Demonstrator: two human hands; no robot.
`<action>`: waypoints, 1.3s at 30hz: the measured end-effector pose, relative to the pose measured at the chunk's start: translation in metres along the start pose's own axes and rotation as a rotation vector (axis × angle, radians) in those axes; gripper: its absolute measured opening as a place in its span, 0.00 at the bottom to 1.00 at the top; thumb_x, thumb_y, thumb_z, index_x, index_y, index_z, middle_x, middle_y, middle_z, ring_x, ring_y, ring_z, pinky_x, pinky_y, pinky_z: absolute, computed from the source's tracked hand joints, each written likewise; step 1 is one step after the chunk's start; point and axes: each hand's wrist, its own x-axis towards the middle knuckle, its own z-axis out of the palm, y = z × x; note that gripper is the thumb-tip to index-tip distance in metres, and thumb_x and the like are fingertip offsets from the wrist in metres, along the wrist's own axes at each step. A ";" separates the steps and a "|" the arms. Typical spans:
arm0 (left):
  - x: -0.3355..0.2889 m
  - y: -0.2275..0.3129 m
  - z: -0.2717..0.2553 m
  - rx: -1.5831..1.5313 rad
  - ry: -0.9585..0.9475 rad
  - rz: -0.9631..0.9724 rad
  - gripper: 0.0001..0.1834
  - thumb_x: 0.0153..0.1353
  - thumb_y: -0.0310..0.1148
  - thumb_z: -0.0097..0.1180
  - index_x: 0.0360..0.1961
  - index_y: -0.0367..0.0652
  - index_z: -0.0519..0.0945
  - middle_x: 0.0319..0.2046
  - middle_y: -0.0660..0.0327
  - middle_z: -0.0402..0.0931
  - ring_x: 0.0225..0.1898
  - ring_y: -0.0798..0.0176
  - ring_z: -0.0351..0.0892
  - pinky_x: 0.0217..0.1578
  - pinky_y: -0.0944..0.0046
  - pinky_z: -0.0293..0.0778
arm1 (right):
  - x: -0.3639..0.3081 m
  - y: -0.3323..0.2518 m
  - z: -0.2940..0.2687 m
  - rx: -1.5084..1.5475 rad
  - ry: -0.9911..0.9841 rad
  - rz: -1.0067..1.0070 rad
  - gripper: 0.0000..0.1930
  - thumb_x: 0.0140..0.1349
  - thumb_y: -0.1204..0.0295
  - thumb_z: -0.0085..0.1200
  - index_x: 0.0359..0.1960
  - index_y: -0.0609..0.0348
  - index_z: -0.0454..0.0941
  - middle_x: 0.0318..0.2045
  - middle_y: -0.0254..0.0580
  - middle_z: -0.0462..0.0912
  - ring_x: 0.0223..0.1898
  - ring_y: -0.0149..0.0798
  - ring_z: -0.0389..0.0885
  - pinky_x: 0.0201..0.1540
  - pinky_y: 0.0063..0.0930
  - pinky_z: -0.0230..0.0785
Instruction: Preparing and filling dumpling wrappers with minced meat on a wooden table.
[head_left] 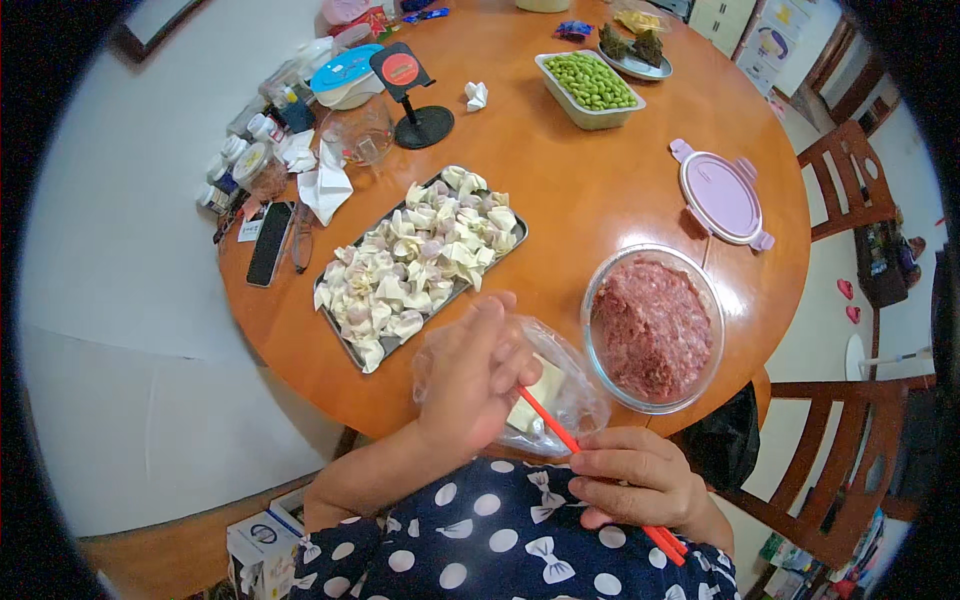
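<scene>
My right hand [640, 478] grips a pair of red chopsticks [548, 416], whose tips reach the fingers of my left hand [475, 375]. Those left fingers are curled closed, and whatever lies inside them is hidden. Beneath the left hand is a clear plastic bag [590, 405] with a stack of pale square wrappers [545, 390] partly showing. A glass bowl [588, 350] of pink ground meat [655, 325] stands to the right. Beyond my left hand, a dark tray [519, 236] is heaped with folded wontons [415, 260].
A purple lid [722, 198] lies past the bowl. Farther back are a tub of green beans [593, 80] and a plate [650, 70]. On the left stand a phone holder [405, 90], a glass jug [362, 135], a phone [270, 245] and several jars. Wooden chairs [830, 470] flank the right edge.
</scene>
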 end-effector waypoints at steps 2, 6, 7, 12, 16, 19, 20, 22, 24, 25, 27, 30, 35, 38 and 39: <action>0.008 0.007 -0.006 0.017 0.029 0.091 0.10 0.70 0.39 0.48 0.46 0.45 0.71 0.18 0.72 0.58 0.15 0.76 0.53 0.24 0.70 0.60 | 0.004 -0.002 -0.006 0.006 -0.063 0.015 0.17 0.50 0.65 0.66 0.38 0.64 0.81 0.42 0.50 0.82 0.44 0.53 0.81 0.45 0.42 0.75; 0.039 0.050 -0.035 0.071 0.019 0.244 0.11 0.71 0.39 0.47 0.47 0.45 0.71 0.22 0.70 0.63 0.18 0.74 0.59 0.28 0.69 0.66 | -0.017 -0.002 -0.007 0.077 0.172 0.065 0.19 0.58 0.56 0.60 0.36 0.64 0.83 0.40 0.51 0.83 0.43 0.50 0.82 0.45 0.42 0.75; 0.049 0.058 -0.032 0.071 0.011 0.237 0.11 0.71 0.39 0.47 0.47 0.45 0.71 0.22 0.70 0.63 0.18 0.74 0.59 0.28 0.69 0.66 | -0.019 -0.002 -0.006 0.068 0.177 0.069 0.19 0.58 0.56 0.60 0.36 0.64 0.83 0.40 0.51 0.83 0.43 0.50 0.82 0.45 0.42 0.75; 0.105 0.099 -0.040 0.422 -0.150 0.515 0.14 0.71 0.37 0.45 0.49 0.39 0.75 0.40 0.61 0.74 0.44 0.67 0.73 0.53 0.62 0.68 | -0.021 -0.002 -0.004 0.029 0.366 0.144 0.21 0.59 0.52 0.58 0.30 0.63 0.84 0.36 0.49 0.84 0.40 0.47 0.83 0.42 0.39 0.75; 0.130 0.110 -0.038 0.799 -0.033 0.548 0.17 0.70 0.35 0.45 0.49 0.31 0.76 0.44 0.60 0.75 0.48 0.68 0.70 0.53 0.66 0.65 | -0.024 -0.001 -0.005 0.026 0.385 0.166 0.21 0.59 0.54 0.58 0.30 0.63 0.84 0.36 0.50 0.84 0.39 0.47 0.83 0.41 0.40 0.75; 0.135 0.108 -0.036 0.932 -0.008 0.637 0.16 0.71 0.36 0.45 0.49 0.34 0.76 0.46 0.59 0.76 0.50 0.67 0.74 0.56 0.62 0.66 | -0.026 0.000 -0.011 0.023 0.367 0.175 0.21 0.59 0.54 0.58 0.31 0.64 0.84 0.36 0.50 0.84 0.39 0.47 0.83 0.41 0.40 0.75; 0.130 0.107 -0.032 0.935 -0.011 0.636 0.16 0.71 0.36 0.45 0.49 0.34 0.76 0.46 0.59 0.76 0.50 0.67 0.74 0.56 0.62 0.66 | -0.027 0.001 -0.012 0.022 0.370 0.176 0.21 0.59 0.54 0.58 0.31 0.64 0.84 0.36 0.50 0.84 0.39 0.47 0.83 0.41 0.40 0.75; 0.107 0.102 -0.022 0.834 -0.020 0.571 0.16 0.71 0.34 0.43 0.48 0.32 0.76 0.46 0.57 0.77 0.51 0.65 0.74 0.56 0.62 0.67 | -0.031 0.001 -0.012 0.014 0.412 0.185 0.21 0.61 0.53 0.56 0.31 0.63 0.83 0.35 0.51 0.83 0.38 0.48 0.83 0.41 0.40 0.75; 0.076 0.096 -0.011 0.907 -0.032 0.548 0.14 0.70 0.33 0.45 0.46 0.32 0.77 0.47 0.57 0.77 0.51 0.64 0.74 0.56 0.62 0.68 | -0.033 -0.001 -0.014 -0.002 0.457 0.184 0.22 0.62 0.52 0.56 0.30 0.63 0.83 0.35 0.51 0.83 0.37 0.48 0.82 0.40 0.40 0.75; 0.062 0.093 -0.006 0.976 -0.056 0.521 0.13 0.69 0.31 0.47 0.45 0.32 0.78 0.47 0.58 0.77 0.51 0.63 0.75 0.56 0.61 0.68 | -0.035 -0.002 -0.014 -0.030 0.506 0.186 0.22 0.63 0.52 0.55 0.29 0.63 0.82 0.35 0.51 0.83 0.36 0.48 0.82 0.40 0.40 0.75; 0.048 0.084 -0.009 1.140 -0.123 0.500 0.12 0.65 0.30 0.51 0.44 0.34 0.79 0.46 0.58 0.77 0.50 0.62 0.75 0.55 0.61 0.69 | -0.033 0.008 -0.017 -0.023 0.538 0.242 0.23 0.65 0.51 0.52 0.28 0.62 0.82 0.34 0.50 0.83 0.35 0.47 0.81 0.40 0.39 0.74; 0.020 0.073 -0.018 1.477 -0.462 0.493 0.12 0.57 0.29 0.58 0.42 0.37 0.80 0.44 0.58 0.78 0.48 0.59 0.76 0.52 0.60 0.70 | -0.037 0.008 -0.021 -0.110 0.641 0.211 0.24 0.67 0.50 0.48 0.29 0.60 0.80 0.33 0.48 0.82 0.36 0.44 0.80 0.40 0.36 0.73; 0.002 0.039 -0.030 1.812 -1.002 0.432 0.12 0.56 0.33 0.59 0.41 0.42 0.80 0.41 0.55 0.75 0.46 0.52 0.74 0.49 0.55 0.69 | -0.032 0.009 -0.023 -0.217 0.675 0.209 0.24 0.69 0.50 0.43 0.26 0.59 0.71 0.29 0.45 0.77 0.30 0.42 0.76 0.33 0.32 0.71; 0.000 0.025 -0.038 1.924 -0.898 0.542 0.11 0.53 0.35 0.58 0.38 0.46 0.78 0.36 0.58 0.72 0.43 0.53 0.72 0.45 0.54 0.67 | -0.032 0.009 -0.021 -0.216 0.669 0.176 0.24 0.70 0.50 0.42 0.27 0.60 0.72 0.29 0.45 0.76 0.31 0.42 0.76 0.32 0.33 0.71; 0.000 0.023 -0.038 1.912 -0.906 0.542 0.11 0.53 0.35 0.58 0.38 0.46 0.78 0.36 0.58 0.72 0.43 0.53 0.72 0.45 0.54 0.67 | -0.032 0.007 -0.021 -0.225 0.666 0.183 0.24 0.70 0.50 0.42 0.27 0.60 0.72 0.29 0.45 0.76 0.31 0.42 0.76 0.32 0.33 0.71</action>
